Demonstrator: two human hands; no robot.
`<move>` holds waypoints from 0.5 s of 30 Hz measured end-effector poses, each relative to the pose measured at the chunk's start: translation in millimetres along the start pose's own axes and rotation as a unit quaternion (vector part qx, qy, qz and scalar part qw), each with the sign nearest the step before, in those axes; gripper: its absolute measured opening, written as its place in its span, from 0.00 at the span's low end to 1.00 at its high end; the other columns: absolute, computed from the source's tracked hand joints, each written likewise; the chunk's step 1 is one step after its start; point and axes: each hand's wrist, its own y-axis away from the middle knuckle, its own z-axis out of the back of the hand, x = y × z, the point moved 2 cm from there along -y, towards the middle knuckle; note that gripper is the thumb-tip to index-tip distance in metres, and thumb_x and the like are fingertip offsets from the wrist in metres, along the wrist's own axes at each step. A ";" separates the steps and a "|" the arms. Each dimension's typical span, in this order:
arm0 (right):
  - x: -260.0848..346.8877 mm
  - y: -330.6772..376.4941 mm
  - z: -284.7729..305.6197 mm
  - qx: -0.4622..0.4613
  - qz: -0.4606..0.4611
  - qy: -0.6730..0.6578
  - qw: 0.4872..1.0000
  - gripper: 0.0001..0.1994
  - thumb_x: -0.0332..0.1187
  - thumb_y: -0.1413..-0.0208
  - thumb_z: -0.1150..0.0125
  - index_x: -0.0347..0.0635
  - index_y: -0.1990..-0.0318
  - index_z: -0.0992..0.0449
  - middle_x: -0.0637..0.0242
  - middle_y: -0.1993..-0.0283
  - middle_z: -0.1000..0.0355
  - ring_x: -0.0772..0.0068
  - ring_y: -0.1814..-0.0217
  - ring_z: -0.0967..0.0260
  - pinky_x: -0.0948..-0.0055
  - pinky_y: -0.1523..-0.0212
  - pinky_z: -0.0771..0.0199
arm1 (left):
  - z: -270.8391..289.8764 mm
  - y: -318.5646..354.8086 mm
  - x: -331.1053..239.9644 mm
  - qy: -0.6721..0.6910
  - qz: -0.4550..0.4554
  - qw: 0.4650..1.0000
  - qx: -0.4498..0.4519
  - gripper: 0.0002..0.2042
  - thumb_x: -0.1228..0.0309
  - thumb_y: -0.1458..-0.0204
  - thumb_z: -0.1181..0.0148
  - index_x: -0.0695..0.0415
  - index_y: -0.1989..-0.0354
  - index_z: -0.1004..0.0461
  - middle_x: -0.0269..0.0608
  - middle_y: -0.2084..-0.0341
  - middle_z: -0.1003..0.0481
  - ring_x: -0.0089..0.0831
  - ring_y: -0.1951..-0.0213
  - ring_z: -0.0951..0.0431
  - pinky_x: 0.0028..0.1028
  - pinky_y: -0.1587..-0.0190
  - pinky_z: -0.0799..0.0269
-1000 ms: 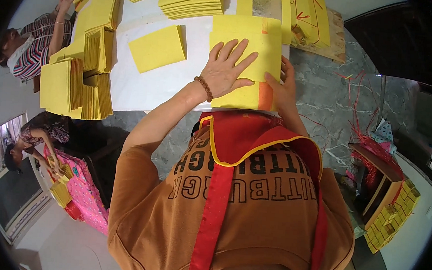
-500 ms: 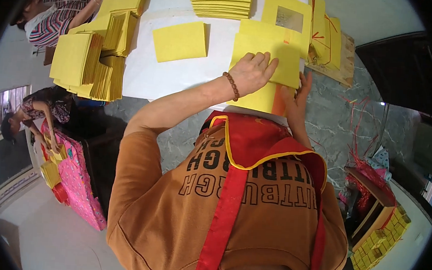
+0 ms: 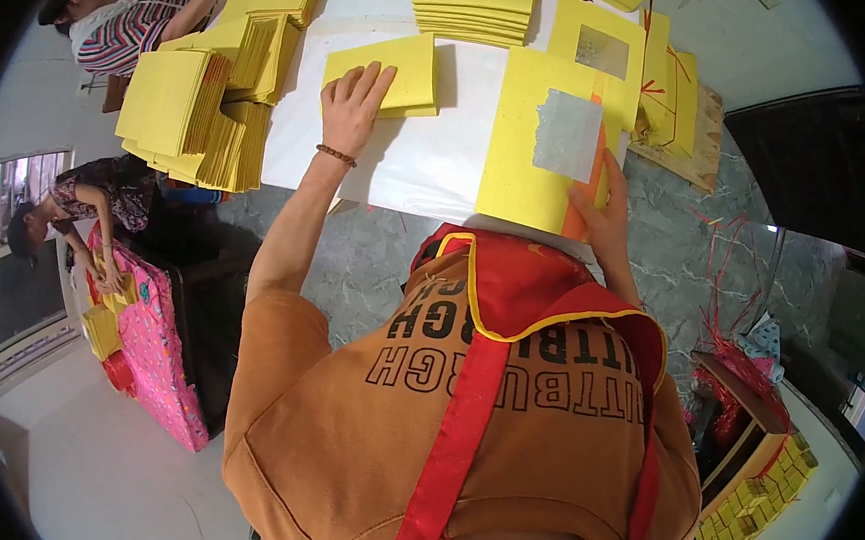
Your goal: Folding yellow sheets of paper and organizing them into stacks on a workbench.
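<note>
A person in a brown top and red apron stands at a white worktop [image 3: 389, 172], left arm stretched forward, the left hand [image 3: 349, 112] palm-down with fingers slightly parted over the near edge of a folded yellow paper [image 3: 406, 76]; whether it grips underneath cannot be told. The right hand [image 3: 602, 210], its arm bent close in, has thumb and fingers parted at the right edge of a yellow sheet [image 3: 521, 181] bearing a silvery patch [image 3: 566, 139]; any pinch is unclear.
</note>
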 end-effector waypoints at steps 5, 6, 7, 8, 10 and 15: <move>-2.6 1.2 -1.5 -0.004 -0.032 -0.046 0.998 0.34 0.35 0.54 0.36 0.40 0.39 0.44 0.53 0.39 0.48 0.57 0.36 0.51 0.63 0.38 0.50 | -27.1 12.5 4.1 0.023 0.003 0.996 0.084 0.27 0.76 0.56 0.48 0.43 0.43 0.37 0.35 0.48 0.34 0.35 0.50 0.35 0.39 0.50 0.42; -2.7 1.0 -1.1 -0.005 -0.033 -0.046 0.998 0.34 0.35 0.54 0.36 0.40 0.39 0.44 0.53 0.39 0.48 0.57 0.36 0.51 0.63 0.38 0.50 | -29.8 14.2 4.5 0.024 0.003 0.996 0.084 0.27 0.76 0.56 0.48 0.43 0.43 0.37 0.35 0.48 0.34 0.35 0.50 0.35 0.39 0.50 0.42; -2.7 1.0 -0.8 -0.005 -0.033 -0.046 0.998 0.34 0.34 0.54 0.36 0.40 0.39 0.44 0.54 0.39 0.47 0.58 0.36 0.51 0.64 0.38 0.50 | -32.7 16.3 5.2 0.032 -0.001 0.994 0.103 0.28 0.75 0.56 0.47 0.42 0.43 0.38 0.36 0.48 0.35 0.36 0.49 0.35 0.39 0.49 0.43; -2.6 1.0 -0.8 -0.005 -0.033 -0.046 0.998 0.34 0.34 0.55 0.36 0.40 0.39 0.43 0.54 0.39 0.47 0.58 0.36 0.50 0.64 0.38 0.49 | -35.5 18.1 6.7 0.041 -0.006 0.992 0.122 0.28 0.75 0.56 0.47 0.41 0.43 0.38 0.37 0.47 0.35 0.36 0.48 0.36 0.40 0.49 0.43; -3.0 0.9 -1.1 -0.005 -0.040 -0.053 0.998 0.34 0.34 0.55 0.36 0.40 0.39 0.43 0.54 0.40 0.47 0.59 0.37 0.50 0.64 0.38 0.49 | -38.2 19.1 9.5 0.070 -0.011 0.985 0.155 0.29 0.75 0.56 0.46 0.41 0.42 0.39 0.38 0.46 0.36 0.37 0.47 0.37 0.40 0.47 0.44; -7.8 1.5 -1.4 -0.013 -0.050 -0.077 0.996 0.34 0.33 0.55 0.36 0.40 0.40 0.43 0.55 0.40 0.46 0.59 0.37 0.49 0.65 0.38 0.49 | -43.0 10.8 9.4 0.098 -0.020 0.948 0.302 0.32 0.72 0.57 0.47 0.39 0.39 0.44 0.41 0.39 0.45 0.42 0.39 0.46 0.44 0.40 0.52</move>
